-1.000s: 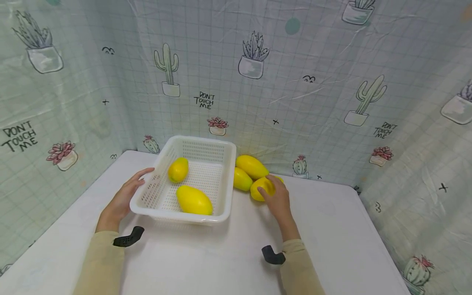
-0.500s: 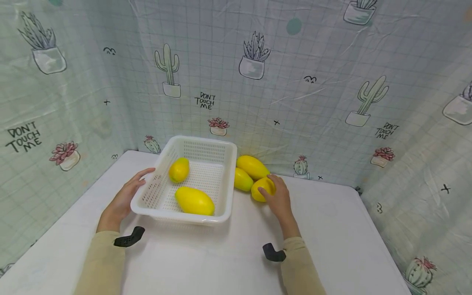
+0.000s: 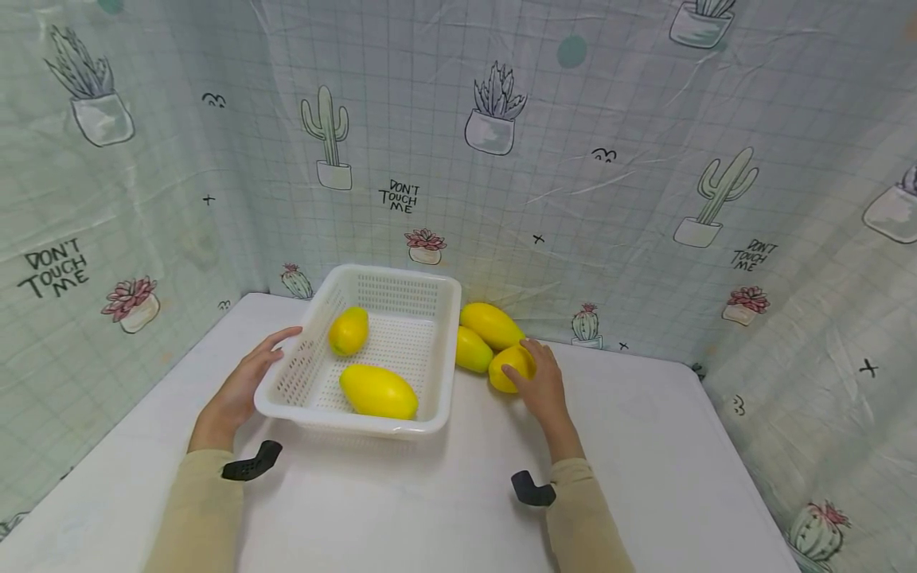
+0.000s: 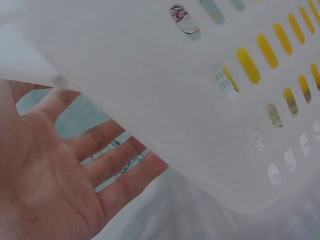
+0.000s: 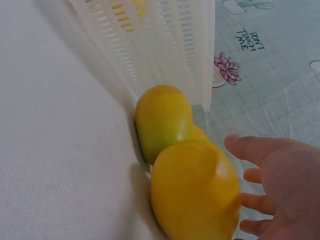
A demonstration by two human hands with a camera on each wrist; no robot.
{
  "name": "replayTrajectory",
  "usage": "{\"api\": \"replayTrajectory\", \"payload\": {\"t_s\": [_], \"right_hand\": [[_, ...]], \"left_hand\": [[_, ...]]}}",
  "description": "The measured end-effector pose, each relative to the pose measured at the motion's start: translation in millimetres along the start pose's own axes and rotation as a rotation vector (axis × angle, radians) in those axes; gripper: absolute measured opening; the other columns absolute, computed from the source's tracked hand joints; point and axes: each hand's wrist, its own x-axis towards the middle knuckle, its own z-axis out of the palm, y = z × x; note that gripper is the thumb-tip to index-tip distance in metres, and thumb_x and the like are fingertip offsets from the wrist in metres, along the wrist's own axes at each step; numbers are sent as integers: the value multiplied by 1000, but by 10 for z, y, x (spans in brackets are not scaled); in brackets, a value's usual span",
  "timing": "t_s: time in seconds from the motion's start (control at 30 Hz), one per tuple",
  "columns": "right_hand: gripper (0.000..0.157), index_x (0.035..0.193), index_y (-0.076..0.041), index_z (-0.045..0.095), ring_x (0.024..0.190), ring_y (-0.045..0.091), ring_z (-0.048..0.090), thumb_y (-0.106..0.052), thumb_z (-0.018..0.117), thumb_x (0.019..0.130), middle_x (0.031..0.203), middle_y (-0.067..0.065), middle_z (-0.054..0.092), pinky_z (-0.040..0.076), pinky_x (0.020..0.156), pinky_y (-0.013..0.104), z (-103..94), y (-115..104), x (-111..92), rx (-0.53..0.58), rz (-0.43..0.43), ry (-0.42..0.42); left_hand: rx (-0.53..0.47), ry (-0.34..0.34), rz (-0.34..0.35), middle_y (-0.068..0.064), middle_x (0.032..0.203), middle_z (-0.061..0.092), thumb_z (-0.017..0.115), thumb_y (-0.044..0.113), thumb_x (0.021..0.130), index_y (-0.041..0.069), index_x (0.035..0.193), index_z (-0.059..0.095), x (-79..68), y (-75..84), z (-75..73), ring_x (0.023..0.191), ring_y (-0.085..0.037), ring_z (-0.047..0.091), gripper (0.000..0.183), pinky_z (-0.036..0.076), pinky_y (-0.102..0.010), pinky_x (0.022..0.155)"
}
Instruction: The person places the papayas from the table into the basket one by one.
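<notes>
A white perforated plastic basket [image 3: 423, 350] stands on the table with two yellow mangoes in it, one at the back left [image 3: 349, 331] and a larger one at the front [image 3: 378, 391]. My left hand [image 3: 239, 386] is at the basket's left side, its extended fingers [image 4: 125, 167] against the wall. Right of the basket, my right hand [image 3: 540, 386] is spread beside the nearest mango [image 3: 511, 368]. In the right wrist view its fingertips are at that mango's edge, while the thumb [image 5: 250, 147] stands apart from it.
Two more mangoes, a greenish-yellow one [image 3: 473, 350] and a yellow one [image 3: 491, 323], lie against the basket's right side. A cactus-print curtain [image 3: 595, 207] hangs behind the white table [image 3: 401, 509] and along its sides.
The large mango in the basket has rolled slightly. The bit of the nearest mango that showed beyond my right hand is now out of sight. Both hands stay almost where they were.
</notes>
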Motion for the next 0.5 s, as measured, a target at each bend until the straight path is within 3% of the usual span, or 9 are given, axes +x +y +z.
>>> {"api": "replayTrajectory", "payload": {"t_s": [0.5], "right_hand": [[55, 139, -10, 48, 141, 34, 33, -31, 66, 91, 148, 13, 44, 24, 118, 53, -3, 42, -32, -40, -10, 40]], "left_hand": [[21, 17, 3, 8, 146, 43, 30, 30, 106, 27, 154, 22, 0, -9, 5, 108, -10, 62, 49, 56, -29, 85]]}}
